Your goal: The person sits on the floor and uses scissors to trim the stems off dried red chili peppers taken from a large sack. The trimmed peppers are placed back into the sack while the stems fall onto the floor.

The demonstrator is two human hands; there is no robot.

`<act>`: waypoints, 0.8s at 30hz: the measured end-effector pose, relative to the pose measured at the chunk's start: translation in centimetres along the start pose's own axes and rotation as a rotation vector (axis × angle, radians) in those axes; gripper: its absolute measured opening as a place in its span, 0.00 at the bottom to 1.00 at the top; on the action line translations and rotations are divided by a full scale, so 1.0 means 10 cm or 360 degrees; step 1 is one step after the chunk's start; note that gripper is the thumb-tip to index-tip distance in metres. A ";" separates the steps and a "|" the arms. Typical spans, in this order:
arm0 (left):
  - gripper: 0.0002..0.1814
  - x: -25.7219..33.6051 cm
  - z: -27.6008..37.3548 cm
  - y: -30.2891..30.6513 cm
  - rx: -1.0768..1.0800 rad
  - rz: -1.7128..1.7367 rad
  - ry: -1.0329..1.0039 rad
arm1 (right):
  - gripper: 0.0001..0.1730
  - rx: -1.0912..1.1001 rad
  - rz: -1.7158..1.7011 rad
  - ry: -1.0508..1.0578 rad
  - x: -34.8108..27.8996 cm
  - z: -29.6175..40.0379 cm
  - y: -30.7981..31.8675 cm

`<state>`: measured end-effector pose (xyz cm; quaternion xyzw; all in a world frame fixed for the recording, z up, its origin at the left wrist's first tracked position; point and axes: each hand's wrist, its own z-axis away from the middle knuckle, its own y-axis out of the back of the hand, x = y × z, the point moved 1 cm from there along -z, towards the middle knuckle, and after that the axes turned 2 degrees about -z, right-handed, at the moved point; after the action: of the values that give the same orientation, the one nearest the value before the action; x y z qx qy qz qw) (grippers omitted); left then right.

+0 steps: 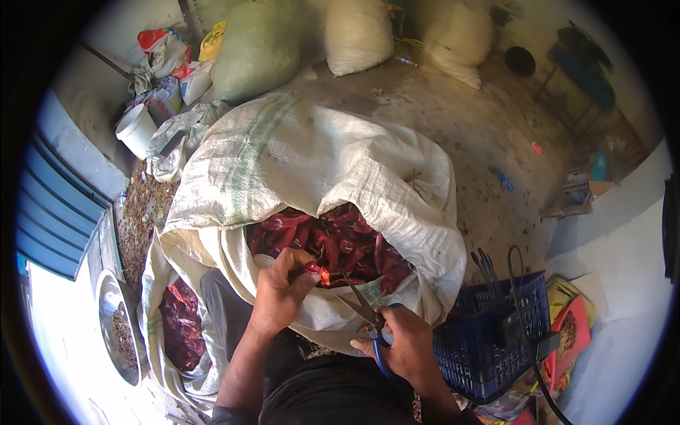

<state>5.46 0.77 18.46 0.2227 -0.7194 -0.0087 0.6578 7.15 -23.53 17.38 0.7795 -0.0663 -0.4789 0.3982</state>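
Note:
Between the thumb and fingers of my left hand is a red dried chili pepper, its orange end showing. My right hand grips scissors with blue handles, their blades parted and aimed up toward the chili, apart from it. Both hands are over the near rim of a large white woven sack. Dark red dried chilies fill its opening. A second woven sack with more red chilies stands at my left.
A blue plastic crate with a black cable stands at right. To the left are a metal basin and a white bucket. Full sacks line the back, and a red dustpan lies beyond the crate.

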 end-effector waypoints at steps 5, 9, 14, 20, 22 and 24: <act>0.07 -0.06 0.11 -0.05 -0.0150 0.0551 0.0192 | 0.35 -0.0017 -0.0012 0.0029 -0.04 -0.04 -0.01; 0.09 -0.08 0.16 0.02 -0.0327 0.0779 0.0430 | 0.36 0.0005 -0.0083 0.0062 -0.06 -0.05 -0.02; 0.11 -0.01 0.26 -0.05 -0.0388 0.0843 0.0629 | 0.35 0.0036 0.0019 0.0115 -0.05 -0.05 -0.04; 0.12 -0.05 0.37 -0.12 -0.0418 0.0735 0.0566 | 0.32 -0.0015 0.0222 0.0122 -0.08 -0.06 -0.03; 0.11 -0.07 0.38 -0.10 -0.0402 0.0491 0.0453 | 0.31 -0.0054 0.0229 0.0077 -0.08 -0.03 -0.06; 0.10 -0.04 0.38 -0.10 -0.0397 0.0322 0.0366 | 0.29 -0.0029 0.0217 0.0076 -0.06 0.03 -0.10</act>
<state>2.23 -1.09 17.28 0.0656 -0.6515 -0.0062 0.7558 6.37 -22.76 17.04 0.7808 -0.1053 -0.4325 0.4384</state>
